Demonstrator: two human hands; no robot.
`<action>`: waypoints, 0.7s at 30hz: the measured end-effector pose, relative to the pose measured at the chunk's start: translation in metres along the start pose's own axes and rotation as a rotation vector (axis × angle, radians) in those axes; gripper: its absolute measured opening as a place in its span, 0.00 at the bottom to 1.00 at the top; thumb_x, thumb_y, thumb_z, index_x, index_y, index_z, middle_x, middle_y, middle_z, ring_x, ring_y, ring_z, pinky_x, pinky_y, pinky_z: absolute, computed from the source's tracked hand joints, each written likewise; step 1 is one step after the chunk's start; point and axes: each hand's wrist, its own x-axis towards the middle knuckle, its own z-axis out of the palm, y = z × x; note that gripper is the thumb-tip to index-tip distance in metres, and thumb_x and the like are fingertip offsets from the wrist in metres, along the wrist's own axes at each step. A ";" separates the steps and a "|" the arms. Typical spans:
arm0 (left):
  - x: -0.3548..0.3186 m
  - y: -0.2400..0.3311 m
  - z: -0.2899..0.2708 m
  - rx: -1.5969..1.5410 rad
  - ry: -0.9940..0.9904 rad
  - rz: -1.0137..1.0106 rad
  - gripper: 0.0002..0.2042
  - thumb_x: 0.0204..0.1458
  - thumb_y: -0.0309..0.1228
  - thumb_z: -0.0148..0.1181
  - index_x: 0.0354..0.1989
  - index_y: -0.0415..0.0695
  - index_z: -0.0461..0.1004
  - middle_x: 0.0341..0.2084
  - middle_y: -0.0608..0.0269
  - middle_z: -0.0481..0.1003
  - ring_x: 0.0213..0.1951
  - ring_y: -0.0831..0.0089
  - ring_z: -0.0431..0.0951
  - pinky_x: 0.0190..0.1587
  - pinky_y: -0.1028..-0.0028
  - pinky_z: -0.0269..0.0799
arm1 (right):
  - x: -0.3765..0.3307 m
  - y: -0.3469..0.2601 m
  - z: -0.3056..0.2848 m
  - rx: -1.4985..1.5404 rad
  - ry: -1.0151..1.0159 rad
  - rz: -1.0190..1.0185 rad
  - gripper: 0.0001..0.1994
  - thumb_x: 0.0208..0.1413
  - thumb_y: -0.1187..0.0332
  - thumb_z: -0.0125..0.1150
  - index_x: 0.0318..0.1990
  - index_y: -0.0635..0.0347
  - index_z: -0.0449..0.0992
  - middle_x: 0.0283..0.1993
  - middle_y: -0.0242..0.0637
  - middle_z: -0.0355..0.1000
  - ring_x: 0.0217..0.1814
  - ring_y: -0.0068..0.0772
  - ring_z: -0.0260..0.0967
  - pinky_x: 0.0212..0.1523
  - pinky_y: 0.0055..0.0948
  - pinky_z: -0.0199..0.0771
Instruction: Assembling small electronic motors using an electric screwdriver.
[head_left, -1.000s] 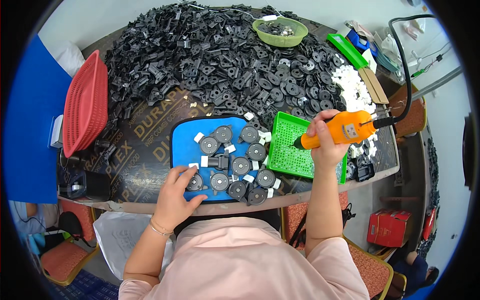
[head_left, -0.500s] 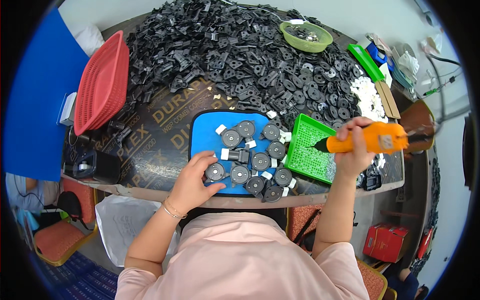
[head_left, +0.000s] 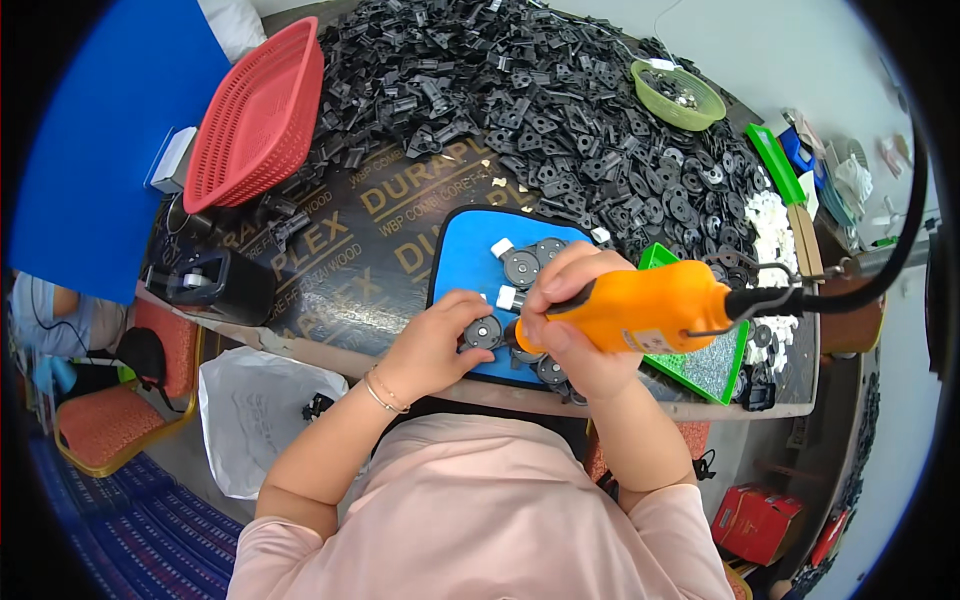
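On the blue mat (head_left: 462, 248), my left hand (head_left: 435, 345) pinches a round black wheel-like part (head_left: 483, 332) between thumb and fingers. My right hand (head_left: 580, 310) is wrapped round an orange electric screwdriver (head_left: 660, 305). Its dark nose points left, close beside the part in my left hand; whether the bit touches it I cannot tell. Several similar black round assemblies with white tabs, such as one wheel assembly (head_left: 521, 268), lie on the mat, partly hidden by my right hand and the tool. A green tray (head_left: 739, 362) of small silver screws sits to the right, partly covered by the screwdriver.
A large heap of black plastic parts (head_left: 520, 95) covers the far table, with white pieces (head_left: 768, 232) at its right. A yellow-green basket (head_left: 690, 112) sits on it. Red baskets (head_left: 258, 115) and a black tape dispenser (head_left: 225, 287) stand left. The screwdriver's black cable (head_left: 890, 270) hangs at right.
My right hand has brought the screwdriver left from over the green tray to the wheel-like part. My left hand has closed more on that part. The whole view has shifted.
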 end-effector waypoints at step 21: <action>-0.004 0.007 -0.001 0.227 0.093 0.137 0.23 0.35 0.30 0.68 0.44 0.39 0.73 0.48 0.51 0.68 0.49 0.54 0.67 0.51 0.63 0.64 | -0.051 -0.021 -0.127 -0.122 0.696 -0.018 0.10 0.49 0.79 0.55 0.40 0.63 0.67 0.32 0.39 0.66 0.24 0.29 0.64 0.28 0.26 0.66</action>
